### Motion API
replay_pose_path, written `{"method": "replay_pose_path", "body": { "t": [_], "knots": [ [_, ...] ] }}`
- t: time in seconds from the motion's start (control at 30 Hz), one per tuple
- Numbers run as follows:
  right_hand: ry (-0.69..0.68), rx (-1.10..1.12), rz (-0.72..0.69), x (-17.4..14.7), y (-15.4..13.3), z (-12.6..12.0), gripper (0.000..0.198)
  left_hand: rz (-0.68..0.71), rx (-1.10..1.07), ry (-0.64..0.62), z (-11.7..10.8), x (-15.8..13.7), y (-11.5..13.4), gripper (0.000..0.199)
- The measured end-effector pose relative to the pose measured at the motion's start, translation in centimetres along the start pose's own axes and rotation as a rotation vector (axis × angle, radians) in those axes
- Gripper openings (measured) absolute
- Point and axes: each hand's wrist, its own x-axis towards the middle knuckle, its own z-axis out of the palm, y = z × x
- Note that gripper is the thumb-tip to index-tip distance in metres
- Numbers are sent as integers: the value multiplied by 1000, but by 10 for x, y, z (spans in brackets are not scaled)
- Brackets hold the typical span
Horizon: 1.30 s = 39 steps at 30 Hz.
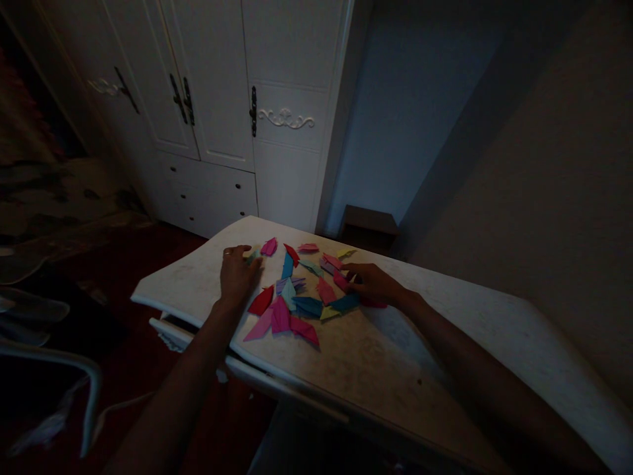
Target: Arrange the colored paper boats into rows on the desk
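Observation:
Several folded paper pieces in pink, red, blue, purple, yellow and pale green lie in a loose cluster on the white table. My left hand [237,277], a ring on one finger, is at the cluster's left edge, with a pale green folded paper [254,255] between its thumb and fingers. On the right side, my right hand [373,282] has curled fingers closed at a magenta folded paper [340,280]. A hot-pink piece [270,247] lies just beyond my left hand. Nearest the front are a magenta piece [280,316] and a light pink one [259,326].
The white table [420,343] has a slightly pulled-out drawer [171,332] at its front left. Behind stands a white wardrobe [291,165] with dark handles. A small brown stand [368,224] is by the wall. A curved metal frame [91,369] stands at the lower left.

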Motion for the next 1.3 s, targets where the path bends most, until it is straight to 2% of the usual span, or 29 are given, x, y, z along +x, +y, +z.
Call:
{"method": "replay_pose_path", "body": {
  "t": [0.1, 0.23, 0.5, 0.63, 0.77, 0.83, 1.03, 1.23, 1.3],
  "knots": [
    [7, 92, -15, 7, 0, 3, 35, 42, -119, -18, 3, 1, -1, 33],
    [60, 163, -18, 23, -5, 11, 43, 51, -186, -16, 6, 2, -2, 28],
    [204, 38, -49, 51, -9, 27, 35, 134, -82, -32, 4, 2, -1, 23],
    [233, 22, -79, 54, -3, 22, 32, 164, -52, 8, 3, 1, 2, 21],
    [291, -49, -29, 52, 9, 9, 33, 176, -55, 16, -1, -4, 10, 21],
    [273, -95, 0, 50, 15, 6, 36, 201, -82, -3, -4, -9, 16, 23],
    [41, -249, -41, 47, 19, 7, 26, 383, -181, -93, -8, -18, 29, 24],
    [46, -292, -40, 45, 16, 1, 39, 482, -178, -149, -17, -30, 28, 24],
    [37, -361, -36, 44, 14, -1, 35, 511, -149, -196, -21, -34, 30, 25]
  ]
}}
